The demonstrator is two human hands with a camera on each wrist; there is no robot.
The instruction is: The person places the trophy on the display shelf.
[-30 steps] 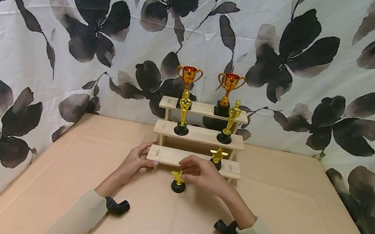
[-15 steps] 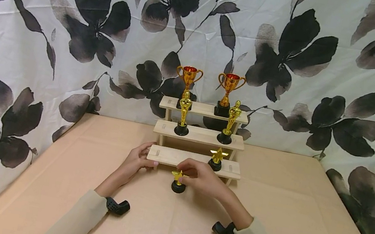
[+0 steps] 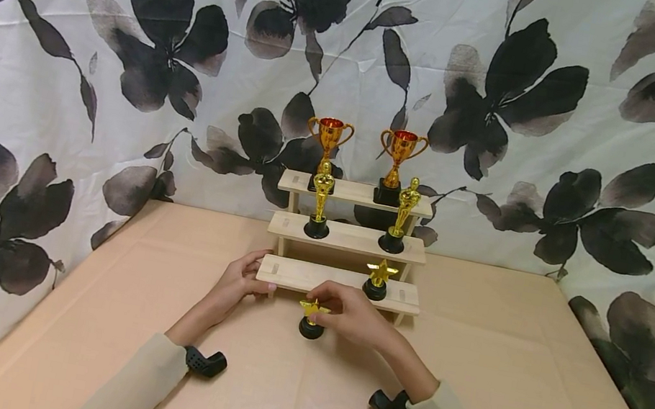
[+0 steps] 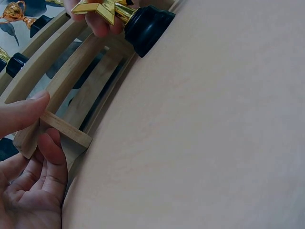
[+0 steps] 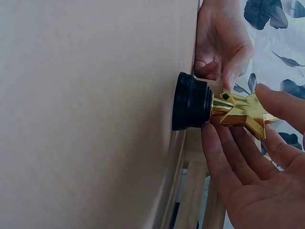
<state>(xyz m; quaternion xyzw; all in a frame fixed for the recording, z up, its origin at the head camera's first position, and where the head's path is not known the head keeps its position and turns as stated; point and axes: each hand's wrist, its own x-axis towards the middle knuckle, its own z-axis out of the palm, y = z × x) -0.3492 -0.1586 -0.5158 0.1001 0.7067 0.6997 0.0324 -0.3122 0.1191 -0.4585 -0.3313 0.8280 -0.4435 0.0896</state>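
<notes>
In the head view, my left hand (image 3: 232, 287) grips the left end of the lowest step of a three-tier wooden display stand (image 3: 302, 274). The left wrist view shows its thumb (image 4: 24, 114) on the step's front and curled fingers below. My right hand (image 3: 351, 313) pinches a gold star trophy (image 5: 245, 114) between thumb and fingers. That trophy is upright in front of the lowest step, its black base (image 3: 310, 329) low over the table; I cannot tell whether it touches. A second star trophy (image 3: 379, 278) stands on the right of the lowest step.
Two gold figurine trophies (image 3: 321, 196) stand on the middle step. Behind them, two gold cup trophies (image 3: 399, 151) with red insides occupy the top step. The stand is near the back edge of a beige-covered table (image 3: 292, 403), before a floral curtain (image 3: 171, 45).
My right hand has shifted slightly left and down around the star trophy, which stays in nearly the same place. My left hand keeps its grip on the stand.
</notes>
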